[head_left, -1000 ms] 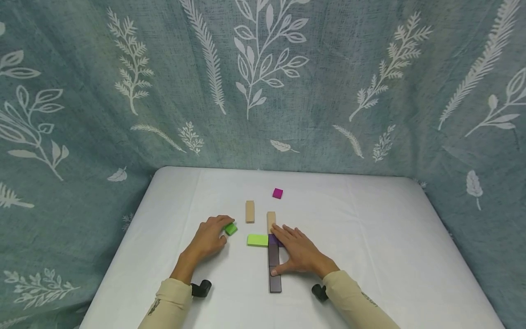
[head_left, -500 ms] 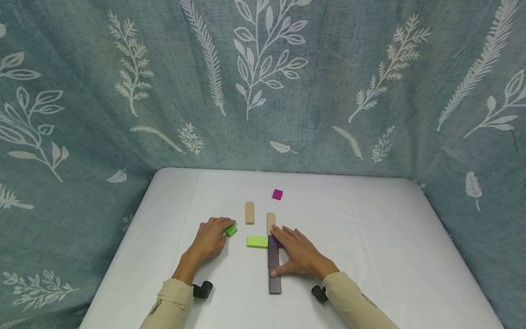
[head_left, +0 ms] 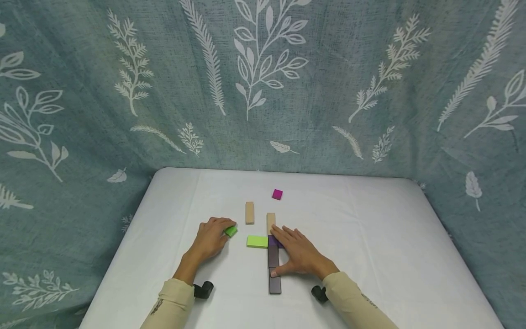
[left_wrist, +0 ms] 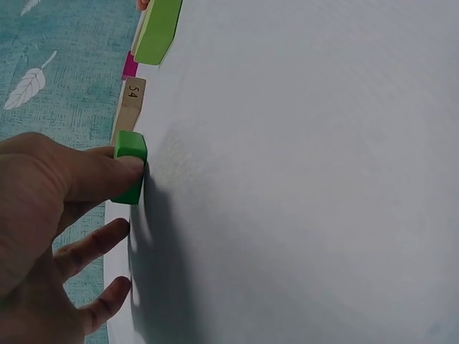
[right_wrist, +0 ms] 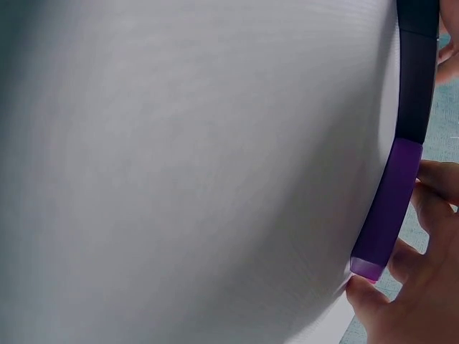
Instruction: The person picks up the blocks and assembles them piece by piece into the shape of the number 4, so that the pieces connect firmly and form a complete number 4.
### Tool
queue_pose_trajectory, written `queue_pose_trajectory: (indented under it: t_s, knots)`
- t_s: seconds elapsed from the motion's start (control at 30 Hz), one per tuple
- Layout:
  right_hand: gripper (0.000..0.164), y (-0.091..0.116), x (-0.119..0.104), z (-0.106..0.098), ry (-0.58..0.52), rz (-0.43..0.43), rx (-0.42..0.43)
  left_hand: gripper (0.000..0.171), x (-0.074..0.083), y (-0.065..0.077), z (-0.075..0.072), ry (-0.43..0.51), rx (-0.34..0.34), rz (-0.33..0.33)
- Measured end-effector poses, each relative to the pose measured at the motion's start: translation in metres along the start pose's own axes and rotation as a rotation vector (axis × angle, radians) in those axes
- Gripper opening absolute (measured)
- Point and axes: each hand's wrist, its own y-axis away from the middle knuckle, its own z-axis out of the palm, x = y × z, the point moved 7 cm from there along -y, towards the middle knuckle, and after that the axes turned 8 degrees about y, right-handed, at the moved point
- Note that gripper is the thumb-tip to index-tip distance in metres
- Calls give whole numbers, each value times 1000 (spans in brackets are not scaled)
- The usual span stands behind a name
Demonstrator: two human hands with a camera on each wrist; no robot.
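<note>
Thumb and forefinger of my left hand (head_left: pixel 210 238) pinch a small green block (left_wrist: pixel 130 188) close over the white tabletop, its other fingers spread apart in the left wrist view. My right hand (head_left: pixel 303 253) rests with fingers extended over the right part of a purple block (right_wrist: pixel 391 208), its thumb on the nearer of two dark brown blocks (head_left: pixel 274 287). Those dark blocks lie end to end, running from the purple block toward me. A lime green block (head_left: pixel 257 241) lies sideways at their left, and a tan wooden block (head_left: pixel 270 222) extends beyond the purple one.
Another tan block (head_left: pixel 249 213) lies left of the row, between the hands. Farther back sits a magenta cube (head_left: pixel 277 194). White cloth covers the table (head_left: pixel 382 246), and a teal leaf-patterned curtain (head_left: pixel 312 82) hangs behind and at both sides.
The left thumb and forefinger have closed onto the small green block, which has tilted slightly. My right hand and the row of blocks have stayed in place.
</note>
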Motion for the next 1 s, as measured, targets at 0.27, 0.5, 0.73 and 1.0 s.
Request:
queue_pose_trajectory:
  t_s: [0.27,0.5,0.73,1.0]
  knots:
    - [125,0,0,0,4,1,3,36,-2,0,0,9,21,-12]
    - [125,0,-1,0,-4,1,3,37,2,1,0,21,15,2]
    - [125,0,-1,-1,-9,6,0,37,10,1,0,25,3,11]
    - [126,0,-2,-2,-6,16,-8,36,17,4,2,41,-4,18]
